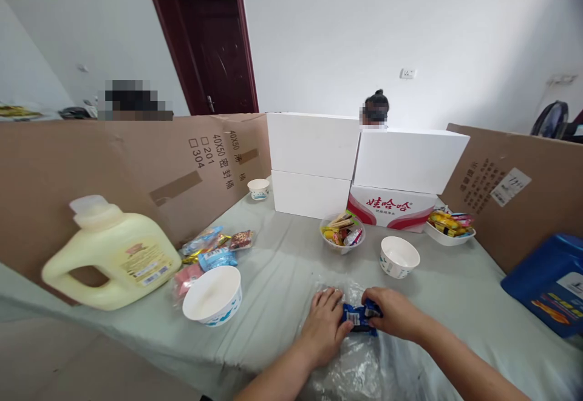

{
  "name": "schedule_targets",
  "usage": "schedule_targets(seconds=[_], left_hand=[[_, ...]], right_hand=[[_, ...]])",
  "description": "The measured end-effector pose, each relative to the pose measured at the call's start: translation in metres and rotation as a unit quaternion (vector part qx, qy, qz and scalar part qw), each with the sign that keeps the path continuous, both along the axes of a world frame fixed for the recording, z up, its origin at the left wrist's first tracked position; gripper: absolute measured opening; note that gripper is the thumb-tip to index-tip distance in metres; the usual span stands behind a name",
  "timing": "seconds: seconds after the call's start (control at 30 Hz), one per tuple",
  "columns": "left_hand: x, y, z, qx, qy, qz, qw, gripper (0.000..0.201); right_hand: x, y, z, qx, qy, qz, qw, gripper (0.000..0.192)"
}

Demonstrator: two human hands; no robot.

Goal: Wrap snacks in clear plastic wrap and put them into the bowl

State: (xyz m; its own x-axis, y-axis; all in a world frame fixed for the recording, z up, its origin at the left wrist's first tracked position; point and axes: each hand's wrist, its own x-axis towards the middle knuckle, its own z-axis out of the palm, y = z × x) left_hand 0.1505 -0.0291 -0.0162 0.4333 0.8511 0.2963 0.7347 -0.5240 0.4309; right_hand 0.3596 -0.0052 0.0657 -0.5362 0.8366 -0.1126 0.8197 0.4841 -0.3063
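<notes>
A pale green cloth point(282, 249) covers the table across the middle of the frame. Brown cardboard point(113, 158) walls it in at left and right, and white boxes point(314, 146) stand stacked at upper centre. A yellow jug point(150, 240) stands at the left, a blue jug point(542, 285) at the right edge. Low in the centre lies a crumpled clear bag point(353, 370). The left hand point(321, 331) lies over it, fingers spread flat, its thumb touching the blue packet point(353, 316). The right hand point(394, 313) pinches the packet's right end between bent fingers. One white bowl point(212, 296) sits lower left; another point(399, 259) stands just beyond the right hand. The packet itself (perhaps more than one; I can't tell from here) is at lower centre, between the hands and on the bag.
</notes>
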Motion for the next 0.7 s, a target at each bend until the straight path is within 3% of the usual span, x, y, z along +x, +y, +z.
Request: schedule_targets(seconds=[0.17, 0.33, 0.5, 0.57, 0.63, 0.7], left_hand=[[-0.002, 0.001, -0.001, -0.027, 0.017, -0.007, 0.999, 0.036], [-0.006, 0.000, 0.004, -0.075, 0.023, -0.047, 0.996, 0.052], [-0.004, 0.001, 0.001, -0.104, 0.026, -0.053, 0.993, 0.060], [-0.004, 0.001, 0.001, -0.112, 0.029, -0.054, 0.992, 0.059], [-0.004, 0.000, 0.001, -0.117, 0.032, -0.056, 0.991, 0.057], [-0.005, 0.000, 0.003, -0.121, 0.032, -0.058, 0.990, 0.056]], right_hand=[[-0.015, -0.008, -0.010, 0.032, -0.040, 0.055, 0.997, 0.064], [-0.006, -0.007, -0.018, 0.034, -0.033, 0.011, 0.999, 0.038], [0.020, 0.034, 0.019, 0.032, 0.106, -0.053, 0.992, 0.020], [0.018, 0.062, 0.040, 0.112, 0.136, -0.103, 0.979, 0.021], [0.007, 0.095, 0.056, 0.197, 0.091, -0.149, 0.965, 0.023], [-0.010, 0.126, 0.064, 0.224, 0.060, -0.156, 0.960, 0.024]])
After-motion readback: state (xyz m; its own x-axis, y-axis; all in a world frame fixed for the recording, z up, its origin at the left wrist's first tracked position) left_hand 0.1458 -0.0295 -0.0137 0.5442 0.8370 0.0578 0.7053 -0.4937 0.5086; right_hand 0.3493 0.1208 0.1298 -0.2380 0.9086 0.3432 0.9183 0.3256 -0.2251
